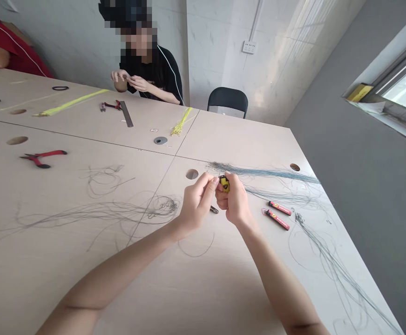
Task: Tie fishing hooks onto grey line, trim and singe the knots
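Because the left hand [196,203] pinches its thumb and fingertip together just beside the yellow lighter [225,185] clamped in the right hand [237,199], a flame there could burn those fingertips; whether anything lies in the pinch, I cannot tell. If the pinch slackens, any fine piece it holds might slip away. The blue-grey strands [276,174] beyond the grip could singe if a flame strays, and a sweeping left forearm could snag the tangled strands [119,209] left of it. On the pale table [245,135], 2 red lighters [277,220] lie right of the grip. Well past it, a black chair [227,97] stands before a marbled wall [217,46]; farther left sits 1 person in black [170,70].
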A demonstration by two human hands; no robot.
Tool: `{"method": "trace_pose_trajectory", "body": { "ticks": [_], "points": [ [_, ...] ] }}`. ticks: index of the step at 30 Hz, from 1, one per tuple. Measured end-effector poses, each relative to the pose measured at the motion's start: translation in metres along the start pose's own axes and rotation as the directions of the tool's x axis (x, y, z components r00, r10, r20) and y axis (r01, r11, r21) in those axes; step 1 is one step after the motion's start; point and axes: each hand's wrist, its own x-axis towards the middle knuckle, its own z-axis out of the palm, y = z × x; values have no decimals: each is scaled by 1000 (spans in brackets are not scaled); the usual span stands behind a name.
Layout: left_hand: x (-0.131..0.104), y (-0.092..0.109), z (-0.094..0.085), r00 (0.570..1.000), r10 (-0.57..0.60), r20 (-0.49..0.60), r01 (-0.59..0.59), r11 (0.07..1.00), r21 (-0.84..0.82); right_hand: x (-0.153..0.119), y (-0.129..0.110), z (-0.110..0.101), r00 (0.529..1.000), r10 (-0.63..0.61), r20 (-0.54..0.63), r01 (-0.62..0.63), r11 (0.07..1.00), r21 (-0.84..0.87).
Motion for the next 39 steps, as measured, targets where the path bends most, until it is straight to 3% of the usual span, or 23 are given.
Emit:
{"method": "trace_pose_trajectory", "body": {
  "ticks": [28,31,35,39],
  "points": [
    [0,-2,0,1000,-5,-13,5,1000,-5,2,2,-2,1000,10,-8,-10,1000,1],
    [-1,0,-2,1000,1,-14,-1,1000,-26,1,0,-6,992,-112,51,110,993,48],
    [-3,4,-5,999,28,-24,-29,998,-58,-7,-3,-10,921,-384,58,380,922,71],
    [-5,7,-6,999,29,-34,-31,998,-59,-13,-1,-11,877,-477,61,478,878,3]
  ]
}}
